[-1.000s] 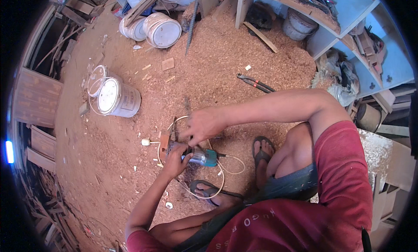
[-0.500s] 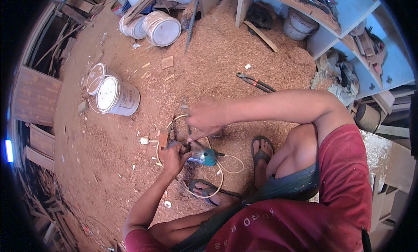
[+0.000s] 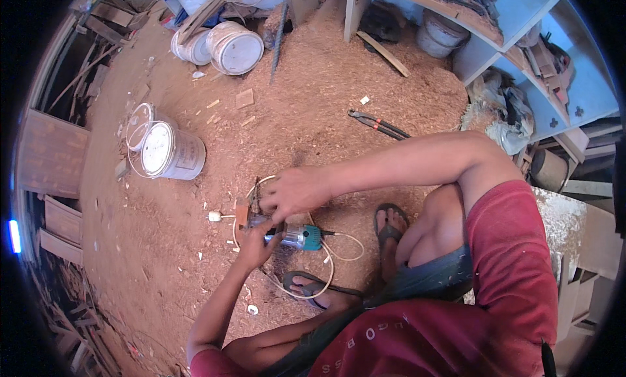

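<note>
A trim router [image 3: 302,237] with a teal motor end and silver body lies on its side on the shavings-covered ground before me. My left hand [image 3: 259,244] is closed around its silver front part. Over the router's front end, my right hand [image 3: 295,193] is bent downward, its fingers curled close to the left fingertips. Whatever it grips is hidden; a dark smear shows just beyond its knuckles. A reddish-brown block [image 3: 242,215] sits at the router's left end. The pale power cord [image 3: 332,273] loops around the tool to a white plug [image 3: 214,216].
Red-and-black handled pincers [image 3: 379,124] lie beyond my right forearm. White buckets [image 3: 184,155] stand at the left, with more paint buckets [image 3: 236,51] at the back. A pale blue shelf unit [image 3: 482,67] holds scraps at the right. My sandalled feet [image 3: 391,226] flank the cord.
My right hand has shifted slightly left and down, its fingers now more curled over the router's front. The grey metal piece beyond that hand no longer shows clearly. The left hand keeps its hold.
</note>
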Tool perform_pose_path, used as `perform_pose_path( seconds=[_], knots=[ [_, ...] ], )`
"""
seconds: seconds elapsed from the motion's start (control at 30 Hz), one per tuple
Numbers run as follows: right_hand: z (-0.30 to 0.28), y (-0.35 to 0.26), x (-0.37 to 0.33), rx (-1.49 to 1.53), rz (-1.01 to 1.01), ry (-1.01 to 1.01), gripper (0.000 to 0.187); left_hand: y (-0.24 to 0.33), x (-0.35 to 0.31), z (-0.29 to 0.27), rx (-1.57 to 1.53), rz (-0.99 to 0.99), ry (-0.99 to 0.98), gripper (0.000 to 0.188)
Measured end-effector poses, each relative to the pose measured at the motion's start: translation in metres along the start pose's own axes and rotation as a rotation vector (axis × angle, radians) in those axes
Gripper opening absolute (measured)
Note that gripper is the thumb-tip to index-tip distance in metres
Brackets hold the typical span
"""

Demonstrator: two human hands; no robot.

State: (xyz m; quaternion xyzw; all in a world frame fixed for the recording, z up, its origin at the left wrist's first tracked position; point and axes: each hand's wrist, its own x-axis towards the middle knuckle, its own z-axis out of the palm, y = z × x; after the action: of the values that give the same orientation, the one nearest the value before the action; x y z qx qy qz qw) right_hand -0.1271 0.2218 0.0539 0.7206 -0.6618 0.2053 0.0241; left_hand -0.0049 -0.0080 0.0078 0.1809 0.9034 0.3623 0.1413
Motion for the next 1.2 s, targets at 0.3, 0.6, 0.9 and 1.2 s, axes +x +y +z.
perform_pose_path(
  seconds=[0.3,0.6,0.9,1.2],
  knots=[
    [-0.003,0.0,-0.004,0.118,0.328,0.131,0.025,-0.018,-0.002,0.005,0.091,-0.104,-0.058,0.024],
    [-0.016,-0.019,0.006,0.133,0.317,-0.253,0.03,-0.003,0.002,0.009,0.096,-0.325,0.083,0.041],
    [-0.004,-0.001,0.008,-0.046,-0.144,-0.132,0.022,-0.013,-0.004,-0.008,0.108,-0.019,-0.114,0.033],
    [-0.016,-0.007,0.001,-0.3,-0.02,-0.14,0.022,-0.003,-0.004,0.001,0.134,-0.051,-0.023,0.025]
  ],
)
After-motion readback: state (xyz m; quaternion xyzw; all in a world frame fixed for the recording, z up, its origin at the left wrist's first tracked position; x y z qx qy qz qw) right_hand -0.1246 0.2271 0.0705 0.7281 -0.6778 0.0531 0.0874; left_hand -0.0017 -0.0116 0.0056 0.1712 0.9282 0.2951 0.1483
